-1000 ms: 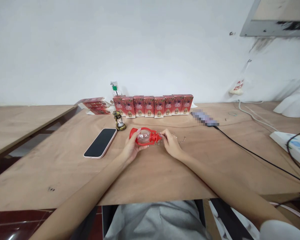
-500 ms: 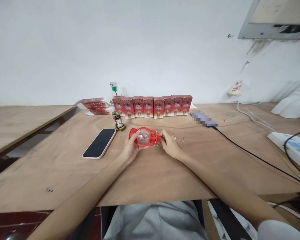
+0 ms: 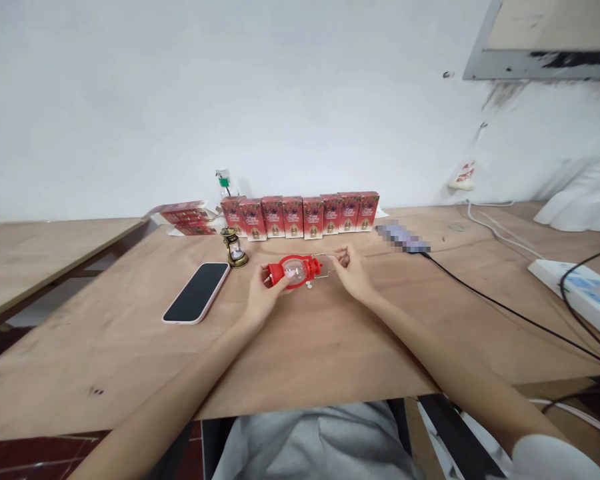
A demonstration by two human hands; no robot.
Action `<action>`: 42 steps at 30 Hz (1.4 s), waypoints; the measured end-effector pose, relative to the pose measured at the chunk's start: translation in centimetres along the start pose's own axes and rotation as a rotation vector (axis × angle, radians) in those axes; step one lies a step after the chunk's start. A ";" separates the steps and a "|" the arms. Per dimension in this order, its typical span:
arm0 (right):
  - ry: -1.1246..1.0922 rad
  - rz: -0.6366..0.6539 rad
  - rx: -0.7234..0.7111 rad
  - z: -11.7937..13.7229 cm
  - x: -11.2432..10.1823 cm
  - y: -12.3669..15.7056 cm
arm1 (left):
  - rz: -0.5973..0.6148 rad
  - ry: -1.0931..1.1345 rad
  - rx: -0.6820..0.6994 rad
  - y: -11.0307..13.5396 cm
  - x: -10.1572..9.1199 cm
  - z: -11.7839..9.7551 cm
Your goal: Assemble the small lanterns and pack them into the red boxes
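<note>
A small red toy lantern (image 3: 296, 270) with a clear globe lies on its side just above the wooden table (image 3: 300, 347), gripped by my left hand (image 3: 263, 297). To its right, my right hand (image 3: 351, 269) pinches a thin wire handle (image 3: 325, 256) that runs back toward the lantern's top. A tiny white disc (image 3: 309, 286) lies on the table under the lantern.
A row of several red boxes (image 3: 300, 215) stands at the back, with flat red cartons (image 3: 183, 216) to their left. A small bronze lantern (image 3: 234, 247) and a phone (image 3: 197, 301) lie left of my hands. A black cable (image 3: 500, 308) and a white power strip (image 3: 577, 293) are on the right.
My right hand has drawn away from the lantern's top to the right and up, holding the wire handle. My left hand has lifted and turned the lantern. The camera has tilted slightly.
</note>
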State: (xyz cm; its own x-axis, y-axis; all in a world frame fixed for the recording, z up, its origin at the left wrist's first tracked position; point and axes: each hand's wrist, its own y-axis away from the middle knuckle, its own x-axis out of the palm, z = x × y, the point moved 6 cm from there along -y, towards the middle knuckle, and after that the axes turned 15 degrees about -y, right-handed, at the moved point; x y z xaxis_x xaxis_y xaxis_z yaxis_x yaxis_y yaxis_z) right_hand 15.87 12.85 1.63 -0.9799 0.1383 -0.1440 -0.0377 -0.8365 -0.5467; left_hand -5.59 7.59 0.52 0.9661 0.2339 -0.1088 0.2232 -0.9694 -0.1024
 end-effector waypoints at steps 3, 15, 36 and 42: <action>-0.056 -0.067 -0.043 0.8 -0.6 0.0 | 0.017 -0.175 0.092 0.1 0.1 -0.1; -0.039 0.400 -0.690 7.1 4.5 6.5 | -0.118 -0.350 0.249 0.0 -0.9 -0.7; -0.577 -0.104 0.203 -1.4 2.0 1.2 | -0.519 -0.993 0.938 -2.8 -7.2 -10.2; -0.221 -0.112 0.186 -3.4 0.5 0.4 | -0.651 -1.350 0.740 -13.5 -14.8 -11.1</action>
State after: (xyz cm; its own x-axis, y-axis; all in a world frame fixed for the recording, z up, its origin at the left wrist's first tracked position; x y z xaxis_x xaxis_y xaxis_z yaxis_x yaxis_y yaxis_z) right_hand 16.06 14.39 -1.42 -0.9857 0.1333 0.1029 -0.1631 -0.9081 -0.3857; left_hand -21.47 16.39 14.48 -0.1419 0.8299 -0.5396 0.0301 -0.5412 -0.8403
